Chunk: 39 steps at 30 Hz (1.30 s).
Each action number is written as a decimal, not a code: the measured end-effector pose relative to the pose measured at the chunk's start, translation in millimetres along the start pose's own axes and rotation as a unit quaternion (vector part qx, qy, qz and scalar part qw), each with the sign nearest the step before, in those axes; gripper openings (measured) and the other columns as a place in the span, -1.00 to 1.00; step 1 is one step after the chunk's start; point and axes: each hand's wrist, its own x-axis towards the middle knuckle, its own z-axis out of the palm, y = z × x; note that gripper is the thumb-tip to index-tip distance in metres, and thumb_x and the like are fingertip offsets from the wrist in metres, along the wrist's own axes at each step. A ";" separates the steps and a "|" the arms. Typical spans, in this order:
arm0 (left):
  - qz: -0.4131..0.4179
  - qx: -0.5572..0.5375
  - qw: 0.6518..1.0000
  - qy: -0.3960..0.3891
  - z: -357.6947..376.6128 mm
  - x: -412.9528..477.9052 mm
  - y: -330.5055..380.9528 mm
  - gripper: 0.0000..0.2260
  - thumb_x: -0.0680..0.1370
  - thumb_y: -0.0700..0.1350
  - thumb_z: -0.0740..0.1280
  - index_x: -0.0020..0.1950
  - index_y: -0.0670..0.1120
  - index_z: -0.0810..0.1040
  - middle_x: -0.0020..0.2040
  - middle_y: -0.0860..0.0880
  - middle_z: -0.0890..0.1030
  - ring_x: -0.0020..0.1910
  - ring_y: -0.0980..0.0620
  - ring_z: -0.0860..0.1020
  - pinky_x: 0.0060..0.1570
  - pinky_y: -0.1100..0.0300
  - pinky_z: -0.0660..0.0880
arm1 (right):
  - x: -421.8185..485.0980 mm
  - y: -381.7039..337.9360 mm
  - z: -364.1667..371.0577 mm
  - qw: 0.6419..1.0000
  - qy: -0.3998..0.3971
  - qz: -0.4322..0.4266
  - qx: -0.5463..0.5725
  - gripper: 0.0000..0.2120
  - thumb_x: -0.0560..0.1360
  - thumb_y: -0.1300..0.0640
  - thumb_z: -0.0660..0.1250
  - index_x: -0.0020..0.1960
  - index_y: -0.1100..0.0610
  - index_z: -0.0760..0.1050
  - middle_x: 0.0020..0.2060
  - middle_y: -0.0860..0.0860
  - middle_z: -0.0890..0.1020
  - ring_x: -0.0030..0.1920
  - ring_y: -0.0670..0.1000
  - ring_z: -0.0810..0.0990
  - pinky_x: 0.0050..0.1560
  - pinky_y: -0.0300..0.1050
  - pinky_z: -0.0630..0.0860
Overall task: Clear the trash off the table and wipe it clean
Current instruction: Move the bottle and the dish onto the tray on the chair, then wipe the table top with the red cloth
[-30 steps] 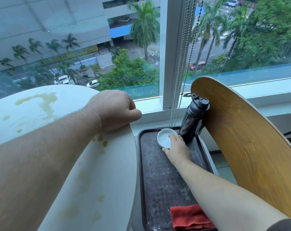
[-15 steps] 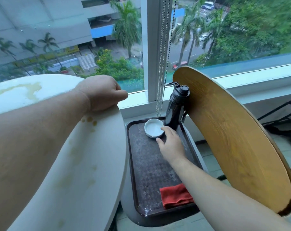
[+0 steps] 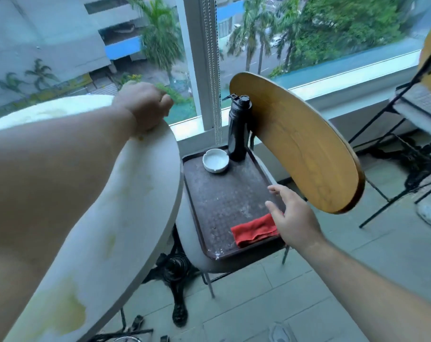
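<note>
Head view, one frame. Your left hand sits on the far rim of the round white bench, knuckles up, its fingers curled into a fist; you cannot tell from this angle whether they wrap over the edge. Your left forearm crosses the bench top and hides much of it. Yellow stains show on the bench, the largest patch near the bottom left, with fainter smears further along the surface. The red cloth is not on the bench: it lies folded at the near right corner of a dark brown tray, which rests on the seat of a chair just right of the bench. Your right hand is palm down at the tray's right edge, its fingers straight and spread and holding nothing. The thumb side overlaps the cloth's right end in the view; contact cannot be confirmed. At the far end of the tray a white ashtray stands just left of an upright black bottle, the two close but apart. The bottle stands against the chair's wooden back. Beyond the tray is a window, with bead chains hanging down beside its frame. A second chair stands at far right on the tiled floor.
</note>
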 end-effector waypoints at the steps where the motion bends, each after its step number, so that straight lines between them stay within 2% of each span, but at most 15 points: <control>1: 0.022 0.015 0.999 0.017 0.6 -2.2 5.8 -0.46 0.57 0.10 -0.06 -0.13 -0.11 0.67 -0.01 -0.19 0.69 0.03 -0.22 0.56 0.32 -0.05 0.39 | -5.8 5.9 -4.7 1.000 -0.003 0.004 0.001 -0.66 0.66 0.03 0.34 0.42 -0.08 0.48 0.27 -0.17 0.60 0.29 -0.10 0.54 0.26 -0.11 0.48; 2: 0.037 0.024 0.998 0.034 -0.6 -4.8 14.9 -0.45 0.57 0.08 -0.09 -0.13 -0.14 0.65 -0.02 -0.18 0.69 0.00 -0.21 0.55 0.41 -0.07 0.31 | -10.1 11.7 -8.7 1.000 -0.007 0.006 0.003 -0.66 0.66 0.03 0.34 0.42 -0.08 0.48 0.24 -0.17 0.60 0.26 -0.10 0.55 0.25 -0.11 0.48; 4: 0.068 0.027 0.995 0.065 -8.6 -11.8 40.9 -0.51 0.63 0.02 -0.02 -0.13 -0.18 0.62 -0.04 -0.19 0.67 -0.07 -0.20 0.50 0.42 -0.05 0.26 | -17.3 24.2 -14.5 1.000 -0.015 0.007 0.009 -0.67 0.66 0.06 0.33 0.41 -0.08 0.48 0.19 -0.17 0.61 0.23 -0.11 0.56 0.25 -0.08 0.52; 7: 0.084 0.031 0.990 0.108 -17.4 -28.3 88.5 -0.71 0.62 -0.06 0.16 -0.15 -0.10 0.61 -0.09 -0.16 0.65 -0.13 -0.15 0.43 0.07 -0.01 0.39 | -23.9 43.4 -20.9 0.999 -0.038 0.005 0.011 -0.68 0.65 0.08 0.34 0.40 -0.06 0.50 0.14 -0.16 0.63 0.18 -0.10 0.59 0.23 -0.05 0.57; 9: 0.057 0.022 0.991 0.119 -14.9 -43.7 121.4 -0.80 0.53 -0.03 0.21 -0.21 -0.05 0.56 -0.21 -0.11 0.61 -0.17 -0.17 0.48 -0.18 0.08 0.35 | -25.4 56.3 -24.5 0.998 -0.063 -0.003 0.001 -0.70 0.65 0.10 0.34 0.38 -0.05 0.51 0.12 -0.15 0.64 0.14 -0.11 0.59 0.19 -0.04 0.58; 13: -0.013 -0.023 0.995 0.092 24.5 -81.4 179.1 -0.80 0.48 -0.02 0.29 -0.22 -0.13 0.57 -0.30 -0.13 0.56 -0.23 -0.28 0.53 -0.31 0.11 0.33 | -23.5 74.7 -26.7 0.993 -0.115 -0.019 -0.025 -0.74 0.66 0.10 0.33 0.33 -0.06 0.53 0.07 -0.17 0.63 0.03 -0.11 0.59 0.05 -0.07 0.58; 15: -0.046 -0.081 0.992 0.080 62.3 -104.9 197.4 -0.78 0.49 -0.01 0.31 -0.26 -0.12 0.54 -0.34 -0.07 0.52 -0.27 -0.23 0.50 -0.34 0.12 0.33 | -19.0 82.9 -24.3 0.989 -0.138 -0.020 -0.043 -0.72 0.66 0.09 0.32 0.37 -0.04 0.53 0.11 -0.18 0.62 0.04 -0.12 0.58 0.03 -0.16 0.50; 17: -0.087 -0.124 0.988 0.025 107.8 -126.9 206.3 -0.79 0.51 -0.01 0.30 -0.25 -0.10 0.55 -0.34 -0.02 0.51 -0.29 -0.14 0.50 -0.36 0.12 0.34 | -12.6 89.6 -18.8 0.985 -0.161 -0.024 -0.061 -0.70 0.66 0.08 0.31 0.38 -0.02 0.53 0.17 -0.15 0.62 0.06 -0.12 0.56 0.06 -0.20 0.45; 19: -0.117 -0.150 0.980 -0.057 155.6 -144.5 209.3 -0.83 0.53 -0.01 0.29 -0.16 -0.05 0.62 -0.21 0.00 0.61 -0.18 -0.11 0.57 -0.30 0.11 0.44 | -4.5 95.0 -12.1 0.979 -0.180 -0.036 -0.083 -0.72 0.66 0.08 0.31 0.36 -0.02 0.54 0.21 -0.10 0.62 0.11 -0.09 0.57 0.12 -0.18 0.46; 22: -0.145 -0.175 0.964 -0.140 218.2 -159.9 207.1 -0.78 0.54 -0.02 0.30 0.12 0.03 0.68 0.09 -0.01 0.65 0.10 -0.09 0.61 0.04 0.06 0.56 | 8.6 102.4 0.6 0.972 -0.201 -0.049 -0.116 -0.73 0.65 0.10 0.32 0.34 0.00 0.56 0.25 -0.07 0.62 0.24 -0.01 0.58 0.21 -0.12 0.48; 26: -0.216 -0.221 0.933 -0.185 268.0 -169.3 201.9 -0.68 0.58 -0.03 0.30 0.33 0.03 0.59 0.27 -0.03 0.58 0.25 -0.11 0.58 0.24 0.00 0.55 | 25.0 110.3 20.2 0.961 -0.217 -0.083 -0.149 -0.72 0.63 0.12 0.32 0.33 0.01 0.56 0.27 -0.10 0.61 0.32 0.03 0.53 0.29 0.00 0.51; 31: -0.365 -0.314 0.866 -0.136 303.0 -166.3 195.9 -0.64 0.60 -0.04 0.39 0.39 -0.07 0.51 0.26 -0.10 0.64 0.27 -0.15 0.58 0.22 0.07 0.48 | 38.2 115.9 39.6 0.934 -0.276 -0.063 -0.218 -0.50 0.68 0.08 0.27 0.60 0.01 0.32 0.49 -0.03 0.47 0.50 0.11 0.36 0.49 0.09 0.36; 33: -0.395 -0.342 0.842 -0.137 311.0 -163.7 193.7 -0.55 0.62 -0.01 0.39 0.50 -0.05 0.43 0.32 -0.09 0.62 0.33 -0.13 0.55 0.25 0.08 0.45 | 38.1 116.9 44.3 0.929 -0.281 -0.064 -0.232 -0.50 0.68 0.06 0.26 0.61 0.01 0.31 0.49 -0.04 0.44 0.48 0.11 0.34 0.47 0.10 0.38; 35: -0.397 -0.351 0.837 -0.136 315.7 -161.6 193.3 -0.53 0.62 -0.01 0.39 0.52 -0.02 0.42 0.34 -0.06 0.61 0.35 -0.11 0.54 0.27 0.09 0.44 | 37.2 117.7 47.7 0.928 -0.278 -0.065 -0.238 -0.52 0.68 0.05 0.26 0.59 0.00 0.34 0.45 -0.05 0.44 0.45 0.09 0.34 0.40 0.14 0.45; 39: -0.389 -0.350 0.842 -0.132 316.7 -160.2 196.5 -0.81 0.60 -0.06 0.41 0.20 0.08 0.56 0.11 0.02 0.66 0.08 -0.04 0.60 0.10 0.12 0.50 | 34.8 122.9 51.4 0.927 -0.271 -0.077 -0.249 -0.54 0.68 0.05 0.27 0.57 0.01 0.37 0.38 -0.05 0.46 0.41 0.07 0.36 0.33 0.10 0.50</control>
